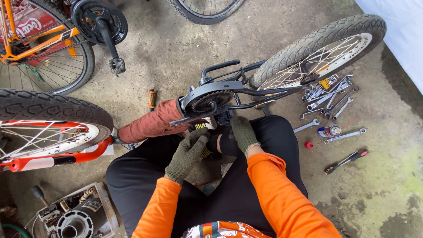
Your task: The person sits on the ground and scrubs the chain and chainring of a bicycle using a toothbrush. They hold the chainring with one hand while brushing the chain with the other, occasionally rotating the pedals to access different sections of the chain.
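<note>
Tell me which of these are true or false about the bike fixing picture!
1. Both hands, left hand and right hand, wear green gloves. True.
2. The wrenches lie on a table. False: they lie on the concrete floor.
3. The hands are at the crank of a black bike frame. True.
4. The screwdriver has a blue handle. False: its handle is red and black.
5. The person's sleeves are orange. True.
</note>
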